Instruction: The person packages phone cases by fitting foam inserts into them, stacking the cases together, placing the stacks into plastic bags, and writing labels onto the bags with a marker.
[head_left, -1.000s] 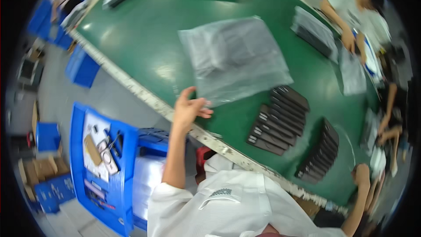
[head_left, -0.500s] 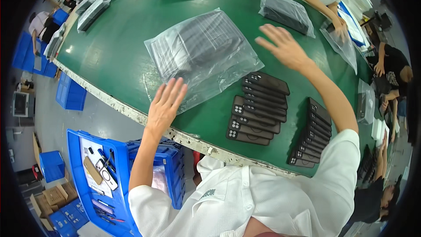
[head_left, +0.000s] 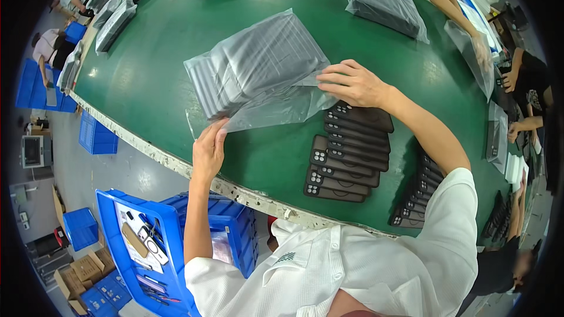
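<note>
A clear plastic bag [head_left: 267, 58] filled with a row of dark flat pieces lies on the green table before me. My left hand [head_left: 208, 149] pinches the near left corner of its loose end. At the right corner, my right hand [head_left: 358, 87] has its fingers closed on the film, thumb hidden. The loose film stretches between both hands. Just below my right hand, dark brown phone cases [head_left: 352, 152] with camera cutouts lie overlapped in a fanned stack. A second fanned stack of cases [head_left: 411, 202] is partly behind my right arm.
Other filled bags [head_left: 388, 9] lie along the table's far side and far left [head_left: 116, 26]. The table's worn edge [head_left: 264, 202] runs close to my body. A blue bin [head_left: 117, 223] with a phone and pens stands at lower left. A co-worker's hand [head_left: 482, 53] holds a clear bag at right.
Both hands were spread flat above the bag's sides. They have closed on its open end, the right moving down and left. The loose film is now gathered and drawn up against the contents.
</note>
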The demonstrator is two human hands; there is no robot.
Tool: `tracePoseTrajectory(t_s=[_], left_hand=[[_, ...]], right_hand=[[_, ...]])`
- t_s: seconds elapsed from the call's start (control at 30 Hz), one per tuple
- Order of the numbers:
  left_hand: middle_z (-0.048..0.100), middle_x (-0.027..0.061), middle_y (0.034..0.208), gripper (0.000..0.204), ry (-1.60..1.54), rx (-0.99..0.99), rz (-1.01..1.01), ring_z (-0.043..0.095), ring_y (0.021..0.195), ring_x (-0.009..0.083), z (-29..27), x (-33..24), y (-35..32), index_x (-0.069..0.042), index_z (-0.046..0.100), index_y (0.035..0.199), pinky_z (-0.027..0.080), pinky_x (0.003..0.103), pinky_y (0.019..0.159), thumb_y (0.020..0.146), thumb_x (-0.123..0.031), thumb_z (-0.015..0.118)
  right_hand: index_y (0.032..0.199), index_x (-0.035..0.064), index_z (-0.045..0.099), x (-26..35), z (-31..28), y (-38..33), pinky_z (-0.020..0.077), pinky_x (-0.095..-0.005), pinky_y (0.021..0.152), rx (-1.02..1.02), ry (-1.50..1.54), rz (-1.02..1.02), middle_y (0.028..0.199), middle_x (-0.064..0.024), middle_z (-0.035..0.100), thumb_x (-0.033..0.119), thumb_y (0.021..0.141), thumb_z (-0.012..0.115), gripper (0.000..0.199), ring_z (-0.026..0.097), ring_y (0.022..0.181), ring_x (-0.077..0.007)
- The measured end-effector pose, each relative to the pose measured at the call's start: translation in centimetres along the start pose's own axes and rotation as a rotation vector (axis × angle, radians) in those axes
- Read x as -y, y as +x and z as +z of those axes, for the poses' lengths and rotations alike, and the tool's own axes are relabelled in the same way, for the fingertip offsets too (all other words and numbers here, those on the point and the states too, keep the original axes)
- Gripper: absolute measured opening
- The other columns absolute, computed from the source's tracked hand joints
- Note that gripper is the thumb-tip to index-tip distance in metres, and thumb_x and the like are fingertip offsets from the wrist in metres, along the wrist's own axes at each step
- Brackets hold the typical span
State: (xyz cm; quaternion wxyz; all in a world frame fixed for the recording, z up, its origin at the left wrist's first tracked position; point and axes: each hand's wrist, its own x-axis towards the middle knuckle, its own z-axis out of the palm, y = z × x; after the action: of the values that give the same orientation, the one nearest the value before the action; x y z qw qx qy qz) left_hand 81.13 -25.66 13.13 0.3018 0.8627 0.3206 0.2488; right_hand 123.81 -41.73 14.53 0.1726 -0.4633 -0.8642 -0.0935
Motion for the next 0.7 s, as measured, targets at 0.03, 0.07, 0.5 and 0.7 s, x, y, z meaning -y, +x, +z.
tracePoseTrajectory(t_s=[0.03, 0.07, 0.5, 0.7], left_hand=[[0.078, 0.0202, 0.119, 0.029, -0.024, -0.007, -0.017, 0.075, 0.108, 0.0396, 0.1, -0.1, 0.1, -0.003, 0.075, 0.126, 0.058, 0.042, 0.094, 0.112, -0.023, 0.06], [0.078, 0.02, 0.119, 0.028, -0.047, -0.013, -0.033, 0.075, 0.108, 0.038, 0.1, -0.2, 0.1, -0.002, 0.075, 0.126, 0.058, 0.041, 0.094, 0.112, -0.022, 0.06], [0.069, 0.0087, 0.112, 0.02, -0.121, -0.427, -0.084, 0.065, 0.094, 0.0197, -0.3, -0.4, 0.7, 0.001, 0.076, 0.095, 0.05, 0.031, 0.08, 0.102, -0.017, 0.077], [0.071, 0.0005, 0.093, 0.033, -0.246, -0.493, -0.206, 0.054, 0.082, 0.0085, 0.2, 1.7, 3.0, 0.003, 0.075, 0.097, 0.043, 0.025, 0.072, 0.109, -0.028, 0.071]], right_hand=[[0.125, 0.0115, 0.071, -0.4, 0.2, 0.1, 0.0488, -0.0411, 0.106, -0.003, -0.003, 0.009, 0.142, -0.0033, 0.067, 0.015, 0.093, 0.077, 0.033, 0.061, 0.132, -0.0226], [0.121, 0.0093, 0.073, -0.6, 0.4, 0.2, 0.0522, -0.0394, 0.1, 0.02, 0.09, 0.009, 0.132, -0.0041, 0.071, 0.015, 0.095, 0.076, 0.027, 0.066, 0.123, -0.0231], [0.101, -0.0005, 0.074, 0.4, 1.1, 0.6, 0.055, -0.0358, 0.076, -0.402, 0.439, 0.528, 0.097, -0.0096, 0.071, 0.016, 0.108, 0.062, 0.022, 0.068, 0.082, -0.0233], [0.093, 0.0005, 0.071, -0.3, 1.8, 3.3, 0.0501, -0.0339, 0.069, -0.408, 0.587, 0.774, 0.083, -0.0073, 0.065, 0.024, 0.109, 0.061, 0.03, 0.063, 0.076, -0.0182]])
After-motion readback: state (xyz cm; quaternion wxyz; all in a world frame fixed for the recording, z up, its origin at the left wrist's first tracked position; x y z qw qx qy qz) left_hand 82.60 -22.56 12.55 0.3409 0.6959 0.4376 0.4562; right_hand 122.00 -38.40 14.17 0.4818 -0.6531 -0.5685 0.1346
